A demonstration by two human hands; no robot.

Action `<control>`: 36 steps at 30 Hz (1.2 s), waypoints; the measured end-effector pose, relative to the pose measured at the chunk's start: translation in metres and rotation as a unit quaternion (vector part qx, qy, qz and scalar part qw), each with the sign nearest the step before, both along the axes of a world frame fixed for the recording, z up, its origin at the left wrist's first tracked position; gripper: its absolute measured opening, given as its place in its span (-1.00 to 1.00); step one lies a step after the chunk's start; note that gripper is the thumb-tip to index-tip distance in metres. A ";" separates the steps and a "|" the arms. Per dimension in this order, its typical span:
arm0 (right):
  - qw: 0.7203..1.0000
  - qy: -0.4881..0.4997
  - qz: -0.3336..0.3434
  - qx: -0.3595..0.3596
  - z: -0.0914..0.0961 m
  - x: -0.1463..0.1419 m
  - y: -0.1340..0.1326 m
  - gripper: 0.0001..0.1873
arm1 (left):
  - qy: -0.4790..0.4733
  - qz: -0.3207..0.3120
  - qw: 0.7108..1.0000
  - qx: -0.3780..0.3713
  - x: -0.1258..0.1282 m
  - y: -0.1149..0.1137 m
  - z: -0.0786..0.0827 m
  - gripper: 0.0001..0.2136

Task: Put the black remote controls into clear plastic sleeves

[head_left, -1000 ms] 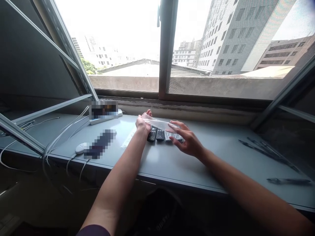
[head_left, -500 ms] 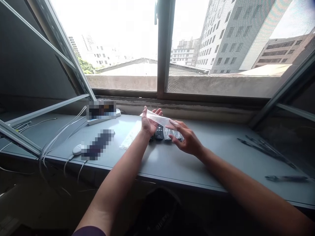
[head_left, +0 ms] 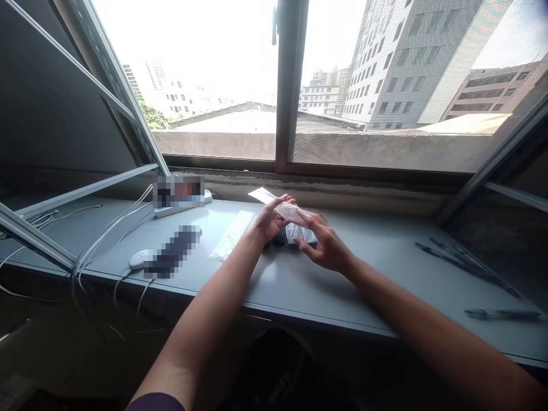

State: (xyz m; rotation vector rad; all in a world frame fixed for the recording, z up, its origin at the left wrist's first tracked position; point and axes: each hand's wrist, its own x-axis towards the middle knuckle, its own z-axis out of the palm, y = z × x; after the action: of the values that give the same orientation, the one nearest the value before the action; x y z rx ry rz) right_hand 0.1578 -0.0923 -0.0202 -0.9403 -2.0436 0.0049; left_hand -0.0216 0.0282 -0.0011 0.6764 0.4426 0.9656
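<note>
A thin, translucent white plastic bag [head_left: 291,213] is stretched between my two hands above the table. My left hand [head_left: 269,221] is closed around its left part, and a flat end sticks out past the thumb. My right hand [head_left: 326,242] pinches the right end between the fingers, thumb held lower and apart. Beneath the hands lies a black remote control [head_left: 280,236], mostly covered by my left hand. Beside it, under my right fingers, is a clear plastic-wrapped item [head_left: 299,233]. Another clear plastic bag [head_left: 231,237] lies flat left of my left wrist.
On the left stand a white power strip [head_left: 184,210], a round white charger [head_left: 137,260] and a blurred-out dark object [head_left: 173,254] with white cables. Dark pens or thin tools [head_left: 466,265] lie on the right. Metal frame bars slope at both sides; a window is behind.
My left hand has moved right along the bag, toward my right hand, and its fingers have closed on it. The bag's left end now sticks out beyond it. My right hand stays nearly in place.
</note>
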 end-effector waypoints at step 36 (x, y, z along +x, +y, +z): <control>0.979 -0.178 0.032 -0.099 -0.024 -0.007 0.013 -0.44 | -0.090 0.222 0.964 -0.113 -0.015 0.021 0.002 -0.85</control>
State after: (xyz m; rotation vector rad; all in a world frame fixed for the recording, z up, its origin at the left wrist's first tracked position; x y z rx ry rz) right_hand 0.1512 -0.0789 -0.0437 -1.0554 -2.4387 0.0815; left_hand -0.0364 0.0496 0.0009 0.2785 0.5450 1.3629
